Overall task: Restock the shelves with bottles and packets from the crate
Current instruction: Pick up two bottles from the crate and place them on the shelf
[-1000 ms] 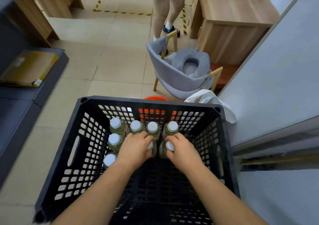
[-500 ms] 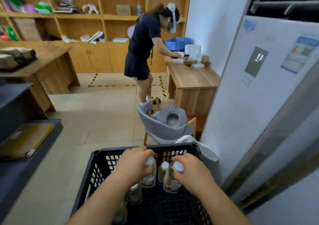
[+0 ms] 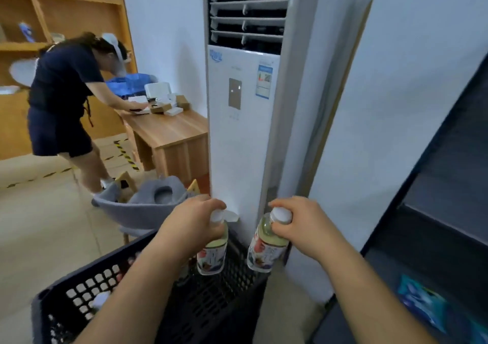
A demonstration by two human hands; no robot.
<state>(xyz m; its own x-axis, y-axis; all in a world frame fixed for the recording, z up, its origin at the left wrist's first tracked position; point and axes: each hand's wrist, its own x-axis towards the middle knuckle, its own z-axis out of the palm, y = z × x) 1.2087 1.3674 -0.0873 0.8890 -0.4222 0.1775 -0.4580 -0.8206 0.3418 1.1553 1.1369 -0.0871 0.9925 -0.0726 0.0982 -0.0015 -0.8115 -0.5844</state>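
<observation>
Left hand [image 3: 194, 226] and right hand [image 3: 301, 223] each grip a bottle by its neck, above the crate [image 3: 79, 294]. Neither is shelved yet; more bottles seem left inside.

The left hand [image 3: 194, 227] hides most of its bottle's cap [image 3: 217, 215], the crate [image 3: 79, 291] runs off the bottom edge, and its remaining contents are blurred.

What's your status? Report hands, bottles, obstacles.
Left hand and right hand each grip a bottle by the neck. Both bottles above crate. Air conditioner stands close ahead.
</observation>
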